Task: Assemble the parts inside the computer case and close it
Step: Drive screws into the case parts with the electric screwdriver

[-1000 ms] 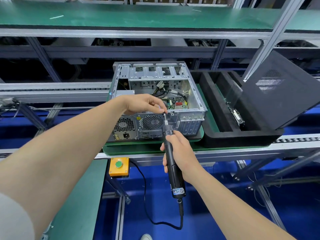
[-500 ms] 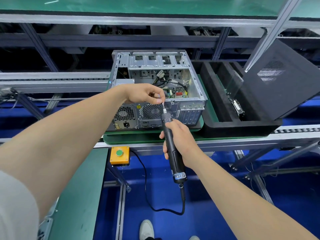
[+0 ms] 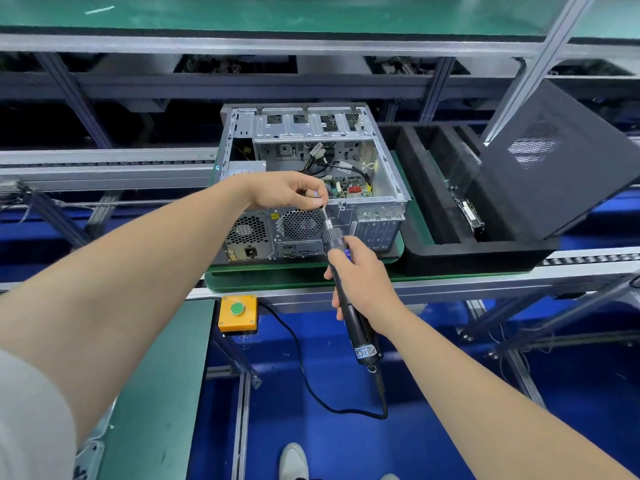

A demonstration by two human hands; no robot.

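1. The computer case (image 3: 381, 188) was bare silver-grey metal, its rear dotted with honeycomb vent holes around a round black fan grille (image 3: 300, 225).
2. Inside it, the circuit board (image 3: 341, 188) was green with a red connector.
3. The electric screwdriver (image 3: 349, 306) was black, with a silver bit and a small blue-and-white label; its cable (image 3: 301, 362) was black.
4. The side panel (image 3: 561, 188) was matte black with a paler mesh patch.
5. The foam tray (image 3: 467, 261) was black and the pallet mat (image 3: 277, 284) green.
6. The button box (image 3: 237, 322) was yellow-orange with a green button.
7. The floor (image 3: 346, 452) was deep blue, the tabletop (image 3: 162, 375) dark green and the shoe (image 3: 293, 460) white.
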